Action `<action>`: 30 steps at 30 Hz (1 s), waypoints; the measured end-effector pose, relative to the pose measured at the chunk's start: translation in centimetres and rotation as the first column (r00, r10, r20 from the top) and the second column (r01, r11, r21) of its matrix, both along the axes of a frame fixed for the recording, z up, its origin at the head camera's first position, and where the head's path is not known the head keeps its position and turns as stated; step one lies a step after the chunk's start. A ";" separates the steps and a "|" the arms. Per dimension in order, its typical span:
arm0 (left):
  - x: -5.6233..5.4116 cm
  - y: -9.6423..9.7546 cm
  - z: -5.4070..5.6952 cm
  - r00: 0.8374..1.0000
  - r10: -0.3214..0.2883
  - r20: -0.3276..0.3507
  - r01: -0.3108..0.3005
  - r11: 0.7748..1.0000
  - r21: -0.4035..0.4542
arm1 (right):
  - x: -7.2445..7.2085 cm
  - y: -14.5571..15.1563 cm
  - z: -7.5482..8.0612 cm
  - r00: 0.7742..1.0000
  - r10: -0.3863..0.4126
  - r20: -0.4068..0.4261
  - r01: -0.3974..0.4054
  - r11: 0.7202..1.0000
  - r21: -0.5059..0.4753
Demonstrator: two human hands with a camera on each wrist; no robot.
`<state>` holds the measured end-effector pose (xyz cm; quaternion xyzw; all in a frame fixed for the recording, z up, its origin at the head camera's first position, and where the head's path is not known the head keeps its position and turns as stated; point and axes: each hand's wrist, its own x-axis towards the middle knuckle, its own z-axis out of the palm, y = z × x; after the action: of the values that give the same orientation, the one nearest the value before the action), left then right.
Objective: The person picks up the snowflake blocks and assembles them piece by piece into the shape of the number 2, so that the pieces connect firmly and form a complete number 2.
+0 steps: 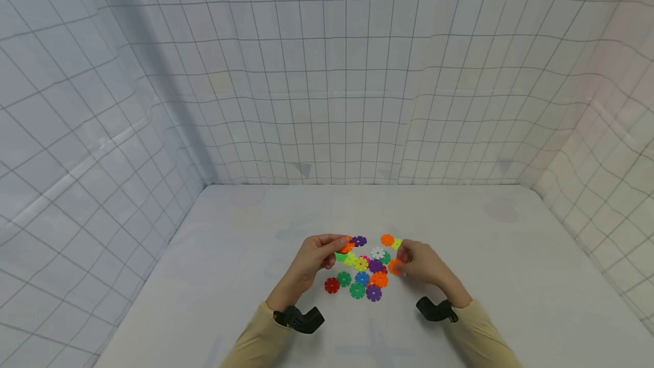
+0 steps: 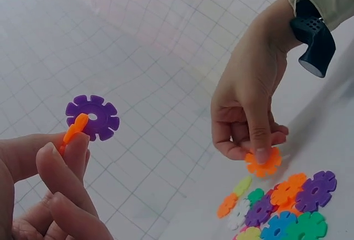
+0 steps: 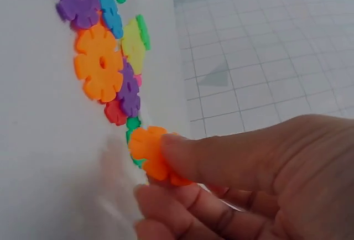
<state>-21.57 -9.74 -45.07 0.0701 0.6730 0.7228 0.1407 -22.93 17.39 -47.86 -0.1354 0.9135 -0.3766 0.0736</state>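
At 10 o'clock from the scattered discs (image 1: pixel 362 279) on the white table (image 1: pixel 255 277), holds an orange disc (image 2: pixel 75 129) clamped between thumb and finger of the left hand (image 1: pixel 315 254), with a purple disc (image 2: pixel 105 119) at about 3 o'clock from it in the head view, seemingly slotted on. Cannot tell the depth of that joint. At 3 o'clock from the scatter, pinches a 2nd orange disc (image 3: pixel 148 149) between thumb and fingers of the right hand (image 1: pixel 425 263). Could lose the purple disc through a twist or hard squeeze, given support apparently from just 1 edge. Could block notches by covering part of the 2nd orange disc's rim with the right thumb. Could drop it among similar orange pieces by slackening the pinch, or scatter neighbours by dipping too low.
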 end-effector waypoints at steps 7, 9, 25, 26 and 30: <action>0.0 0.0 0.1 0.998 -0.012 0.067 0.008 0.999 0.053 | 0.4 -0.7 1.5 0.998 0.027 0.049 -0.007 0.927 -0.376; 0.1 0.0 0.1 0.996 -0.016 0.091 0.009 0.997 0.080 | 0.6 -1.0 2.0 0.995 0.043 0.088 0.004 0.882 -0.470; 0.1 0.3 0.0 0.999 -0.009 0.038 0.010 1.000 -0.020 | 1.8 -1.9 3.9 0.976 0.147 0.158 0.009 0.704 -0.710; 0.1 0.4 0.0 1.000 -0.007 0.027 0.007 1.000 -0.027 | 1.8 -2.0 3.9 0.976 0.149 0.161 0.010 0.704 -0.711; 0.1 0.5 0.1 1.000 -0.003 -0.003 0.003 0.999 -0.052 | 1.8 -2.0 3.7 0.973 0.161 0.166 0.004 0.705 -0.710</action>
<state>-21.43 -9.19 -45.00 0.0684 0.6918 0.7046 0.1424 -21.11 15.34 -44.16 -0.1505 0.6799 -0.7056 0.1309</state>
